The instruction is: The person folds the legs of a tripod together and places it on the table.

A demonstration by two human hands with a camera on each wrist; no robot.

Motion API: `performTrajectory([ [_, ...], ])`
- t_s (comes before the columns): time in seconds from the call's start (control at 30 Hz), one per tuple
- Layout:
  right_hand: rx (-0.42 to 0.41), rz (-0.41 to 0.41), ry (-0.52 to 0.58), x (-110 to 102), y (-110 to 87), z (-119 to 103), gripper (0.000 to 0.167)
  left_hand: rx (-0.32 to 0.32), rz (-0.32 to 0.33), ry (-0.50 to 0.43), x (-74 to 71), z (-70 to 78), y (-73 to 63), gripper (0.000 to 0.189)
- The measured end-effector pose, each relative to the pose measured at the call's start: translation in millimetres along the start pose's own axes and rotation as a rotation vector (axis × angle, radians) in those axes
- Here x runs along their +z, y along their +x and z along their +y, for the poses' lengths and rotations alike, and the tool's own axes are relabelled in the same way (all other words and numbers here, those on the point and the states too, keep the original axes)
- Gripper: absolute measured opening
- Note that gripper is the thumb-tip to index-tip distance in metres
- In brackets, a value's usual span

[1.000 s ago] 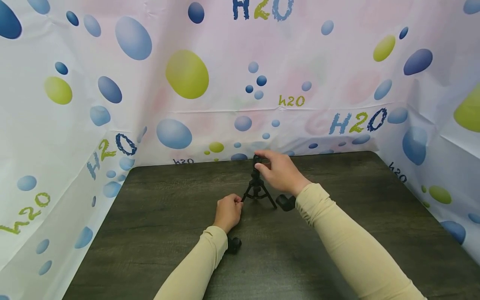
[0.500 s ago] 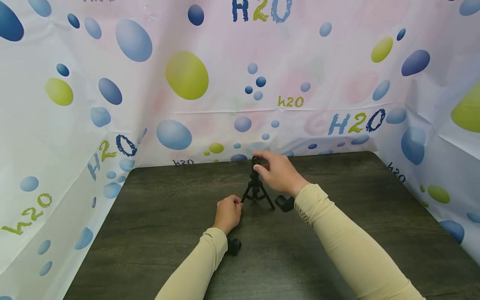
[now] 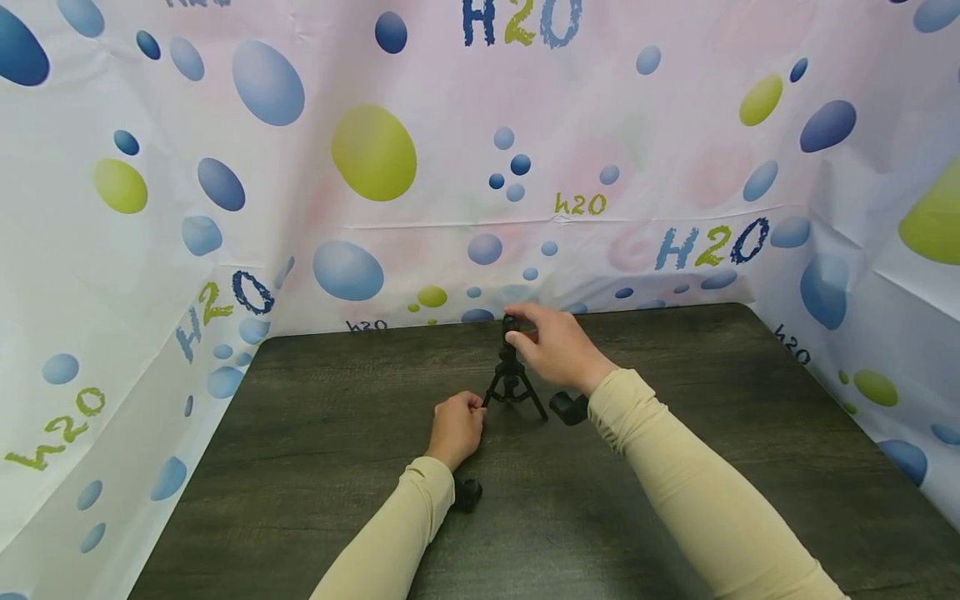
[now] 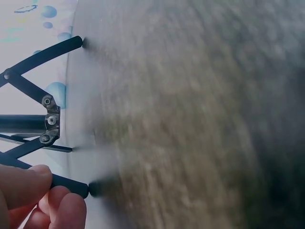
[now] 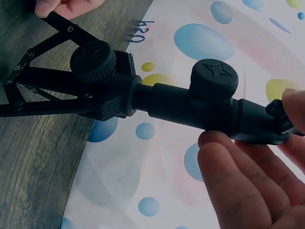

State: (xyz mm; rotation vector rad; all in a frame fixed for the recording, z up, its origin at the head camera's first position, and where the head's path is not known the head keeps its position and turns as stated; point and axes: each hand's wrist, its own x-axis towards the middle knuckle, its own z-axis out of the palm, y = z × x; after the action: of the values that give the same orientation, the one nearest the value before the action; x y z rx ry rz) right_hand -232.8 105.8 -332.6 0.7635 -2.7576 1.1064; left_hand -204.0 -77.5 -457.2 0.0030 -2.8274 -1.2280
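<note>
So a small black tripod (image 3: 511,371) is standing upright on the dark wood-look table (image 3: 315,467), up toward the far edge, with its legs spreading out. Both hands are busy with it. The left hand (image 3: 456,429) is pinching one leg (image 4: 69,184) low down, near the foot end — thumb on one side, curled fingers on the other, so the grip is pretty narrow. The right hand (image 3: 558,346) is holding the top end, with the thumb sitting by a little clamp-like bit (image 5: 279,114) and the fingers curling in underneath.

From the right wrist you're seeing two chunky round knobs: a lower knob (image 5: 93,62) near where the legs are joining, and an upper knob (image 5: 214,78) with a star shape on its cap, just beside the fingertips (image 5: 214,157).

Pale yellow sleeves (image 3: 705,483) are covering both arms. Behind it all a white backdrop (image 3: 450,108) is hanging, with blue and lime bubbles and "H2O" lettering — the table in the left wrist view is looking blurry.
</note>
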Motion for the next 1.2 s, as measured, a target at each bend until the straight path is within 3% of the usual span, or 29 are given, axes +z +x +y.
performTrajectory([
  [1.2, -0.018, -0.006, 0.016, 4.8, -2.4, -8.5, 0.043, 0.025, 0.017, -0.033, 2.4, -6.5, -1.4, 0.007],
])
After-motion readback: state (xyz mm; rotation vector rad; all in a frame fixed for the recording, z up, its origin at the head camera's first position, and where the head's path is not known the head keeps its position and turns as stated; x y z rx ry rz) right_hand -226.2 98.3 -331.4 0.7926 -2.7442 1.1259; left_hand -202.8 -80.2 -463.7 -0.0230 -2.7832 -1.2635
